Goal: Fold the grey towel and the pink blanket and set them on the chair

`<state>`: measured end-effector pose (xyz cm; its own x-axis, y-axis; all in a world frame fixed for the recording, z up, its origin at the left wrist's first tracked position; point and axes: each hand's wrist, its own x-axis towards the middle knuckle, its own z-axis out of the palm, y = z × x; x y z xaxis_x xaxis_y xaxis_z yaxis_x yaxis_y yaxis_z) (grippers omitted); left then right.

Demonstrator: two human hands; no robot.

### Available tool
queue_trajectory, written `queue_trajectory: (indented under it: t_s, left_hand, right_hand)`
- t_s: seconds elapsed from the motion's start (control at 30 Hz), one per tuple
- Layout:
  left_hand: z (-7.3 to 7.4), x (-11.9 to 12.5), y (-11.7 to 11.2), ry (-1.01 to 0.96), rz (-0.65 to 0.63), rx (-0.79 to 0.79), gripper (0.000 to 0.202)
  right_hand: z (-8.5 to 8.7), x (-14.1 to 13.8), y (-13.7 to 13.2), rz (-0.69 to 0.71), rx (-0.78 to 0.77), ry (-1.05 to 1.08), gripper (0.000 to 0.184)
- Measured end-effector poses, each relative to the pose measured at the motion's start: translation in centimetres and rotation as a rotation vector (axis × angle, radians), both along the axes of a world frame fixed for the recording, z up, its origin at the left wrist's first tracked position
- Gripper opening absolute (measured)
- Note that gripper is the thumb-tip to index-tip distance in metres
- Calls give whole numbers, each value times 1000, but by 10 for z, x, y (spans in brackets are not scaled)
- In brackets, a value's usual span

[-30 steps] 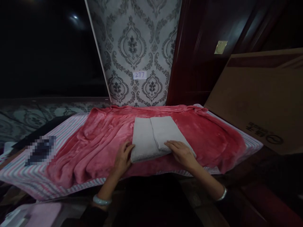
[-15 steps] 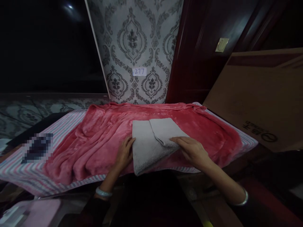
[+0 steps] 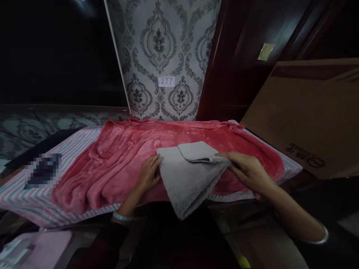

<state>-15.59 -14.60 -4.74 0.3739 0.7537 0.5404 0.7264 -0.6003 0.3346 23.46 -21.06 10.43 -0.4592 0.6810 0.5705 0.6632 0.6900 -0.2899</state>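
A folded grey towel (image 3: 185, 179) with a fuzzy hem lies partly over the red blanket (image 3: 126, 164), its front corner hanging past the blanket's near edge. At the towel's left edge is my left hand (image 3: 150, 173), its fingertips on the upper left corner and its thumb hidden. My right hand (image 3: 248, 170) pinches the right end of the towel's loose layer and pulls it up and outward, so a fold gapes beneath. Both wrists wear pale bangles.
Striped cloth (image 3: 86, 140) covers the table under the blanket. A blurred dark item (image 3: 43, 171) lies at left. A large cardboard box (image 3: 305, 116) leans at right. Behind are a dark screen (image 3: 61, 52) and a patterned wall with a "277" label (image 3: 166, 82).
My right hand has moved right and drawn the towel's loose layer with it. The towel's front corner has swung right and toward me. My left hand stays at the left edge.
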Motion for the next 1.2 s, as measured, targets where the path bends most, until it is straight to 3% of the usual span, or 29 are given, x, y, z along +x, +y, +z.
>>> queue_trajectory:
  t_s: [0.13,0.23,0.5,0.7,0.87,0.93,1.1,1.2]
  left_hand:
    - [12,-3,5,31,-119,-49,77]
    - [14,-5,8,-4,-123,-59,77]
    - [-11,1,3,-198,59,-74,75]
    - [-24,17,19,-575,106,-131,61]
    - [-26,32,21,-1097,125,-337,81]
    - [-27,43,16,-1270,120,-420,79]
    - [-21,89,6,-1556,-61,-696,39]
    - [-6,120,2,-1651,-241,-876,28]
  right_hand:
    - [13,3,3,-7,24,20,29]
    - [26,0,8,-12,17,5,28]
    - [91,-13,46,71,-9,-96,23]
    - [139,-32,86,151,-73,-151,29]
    - [178,-51,109,84,-109,-245,34]
    - [201,-55,115,68,-126,-296,37]
    - [266,-56,133,112,-291,-288,27]
    - [279,-45,148,79,-240,-143,40]
